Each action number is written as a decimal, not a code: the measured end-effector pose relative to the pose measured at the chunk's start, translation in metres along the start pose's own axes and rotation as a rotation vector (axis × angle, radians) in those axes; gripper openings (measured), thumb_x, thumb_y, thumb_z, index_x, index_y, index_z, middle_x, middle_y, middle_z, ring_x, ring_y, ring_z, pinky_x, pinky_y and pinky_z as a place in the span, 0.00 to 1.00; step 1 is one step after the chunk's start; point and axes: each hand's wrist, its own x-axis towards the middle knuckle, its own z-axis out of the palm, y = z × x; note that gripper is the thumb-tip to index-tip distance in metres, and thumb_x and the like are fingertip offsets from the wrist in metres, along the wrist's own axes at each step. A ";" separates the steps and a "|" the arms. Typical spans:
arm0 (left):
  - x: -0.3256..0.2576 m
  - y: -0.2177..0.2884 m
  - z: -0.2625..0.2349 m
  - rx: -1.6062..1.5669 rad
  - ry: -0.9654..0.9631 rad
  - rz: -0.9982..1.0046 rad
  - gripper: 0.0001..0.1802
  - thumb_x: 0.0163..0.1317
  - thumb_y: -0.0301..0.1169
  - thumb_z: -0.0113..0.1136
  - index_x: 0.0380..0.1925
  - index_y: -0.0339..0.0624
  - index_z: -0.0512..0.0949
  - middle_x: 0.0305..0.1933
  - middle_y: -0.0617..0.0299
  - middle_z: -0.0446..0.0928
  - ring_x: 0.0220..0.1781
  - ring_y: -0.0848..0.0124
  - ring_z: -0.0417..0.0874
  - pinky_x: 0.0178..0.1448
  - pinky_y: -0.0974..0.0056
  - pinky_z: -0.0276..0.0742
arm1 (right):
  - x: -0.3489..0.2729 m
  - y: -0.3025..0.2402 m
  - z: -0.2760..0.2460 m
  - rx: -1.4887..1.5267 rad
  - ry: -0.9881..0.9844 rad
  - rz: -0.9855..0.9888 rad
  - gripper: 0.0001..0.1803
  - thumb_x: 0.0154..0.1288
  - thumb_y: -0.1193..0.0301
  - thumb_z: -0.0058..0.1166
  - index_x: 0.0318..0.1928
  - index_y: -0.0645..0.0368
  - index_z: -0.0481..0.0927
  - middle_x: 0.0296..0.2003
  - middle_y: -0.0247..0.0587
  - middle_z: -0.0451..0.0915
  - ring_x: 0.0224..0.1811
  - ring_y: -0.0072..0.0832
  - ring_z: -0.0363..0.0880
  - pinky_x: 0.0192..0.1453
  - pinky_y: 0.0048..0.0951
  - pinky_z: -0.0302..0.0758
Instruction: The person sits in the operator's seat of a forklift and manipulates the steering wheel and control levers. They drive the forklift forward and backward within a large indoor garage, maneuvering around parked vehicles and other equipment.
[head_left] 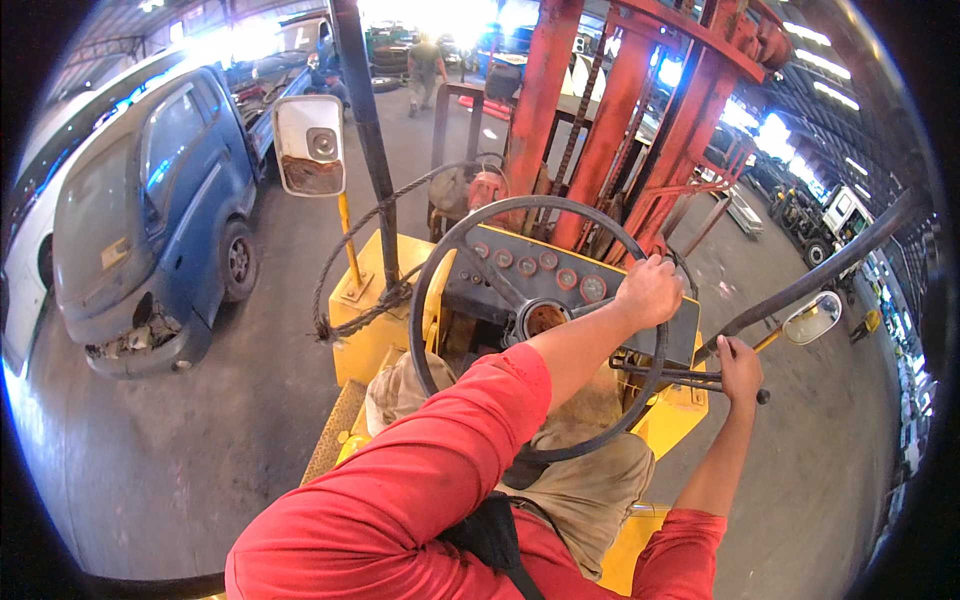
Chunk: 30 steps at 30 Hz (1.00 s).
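I sit at the controls of a yellow forklift. My left hand (651, 292) is closed round the upper right rim of the black steering wheel (432, 300), and its red-sleeved arm crosses over the wheel. Right of the wheel, my right hand (740, 371) is wrapped round a dark control lever (690, 378); a black knob (763, 396) shows just past the hand. Behind the wheel a dark dashboard (470, 290) carries several red-rimmed round gauges (548, 260). The wheel's hub (545, 318) looks rusty.
Ahead rises the red mast (545, 110) with chains. A worn mirror (310, 147) stands left, another (812, 318) right. A damaged blue van (150, 230) is parked left. A person (425, 72) is on foot far ahead. A white truck (845, 220) stands far right.
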 end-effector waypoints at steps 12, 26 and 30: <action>-0.020 0.020 -0.003 -0.067 -0.019 0.130 0.15 0.68 0.43 0.64 0.31 0.43 0.86 0.39 0.54 0.82 0.50 0.53 0.83 0.55 0.48 0.82 | 0.000 -0.022 -0.008 -0.033 0.010 0.036 0.27 0.76 0.44 0.52 0.49 0.52 0.90 0.41 0.51 0.89 0.49 0.54 0.87 0.52 0.53 0.80; -0.023 0.032 0.011 -0.033 0.024 0.207 0.14 0.67 0.40 0.67 0.27 0.42 0.83 0.35 0.53 0.80 0.45 0.51 0.83 0.52 0.48 0.81 | -0.010 -0.001 0.002 0.027 0.072 0.027 0.27 0.74 0.44 0.53 0.45 0.52 0.92 0.39 0.54 0.89 0.46 0.57 0.87 0.51 0.54 0.81; -0.028 0.021 0.009 0.038 0.042 0.217 0.14 0.67 0.41 0.67 0.29 0.42 0.84 0.35 0.53 0.81 0.46 0.51 0.83 0.53 0.48 0.81 | -0.003 -0.014 0.006 0.122 0.021 0.014 0.27 0.74 0.44 0.55 0.44 0.54 0.92 0.39 0.56 0.89 0.46 0.52 0.89 0.53 0.52 0.81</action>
